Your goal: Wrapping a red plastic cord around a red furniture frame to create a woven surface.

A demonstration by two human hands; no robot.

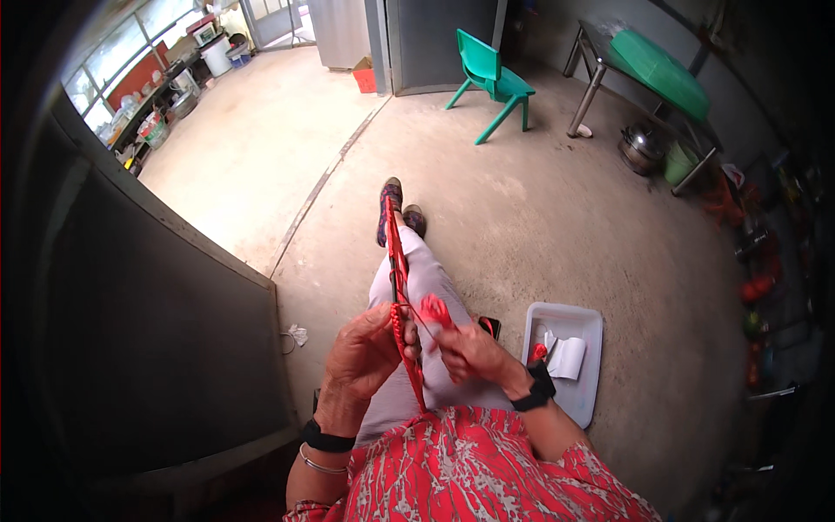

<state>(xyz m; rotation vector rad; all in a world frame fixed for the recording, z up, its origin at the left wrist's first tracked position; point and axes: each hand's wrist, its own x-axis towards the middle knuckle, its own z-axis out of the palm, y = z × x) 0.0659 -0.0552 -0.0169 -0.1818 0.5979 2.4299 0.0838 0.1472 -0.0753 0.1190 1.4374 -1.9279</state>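
Note:
A long red corded band runs over my lap from near my shoes toward my waist, with a dark strip along part of it. My left hand is closed around the band, thumb on top, where it looks braided or knotted. To the right, my right hand is closed on a small red bundle of cord, slightly blurred. A thin strand runs between the bundle and the band.
A white plastic tray on the right holds a white paper roll and a red bundle. A dark phone-like object lies by my right thigh. Ahead stand a green chair and a metal-legged table; a dark panel rises left.

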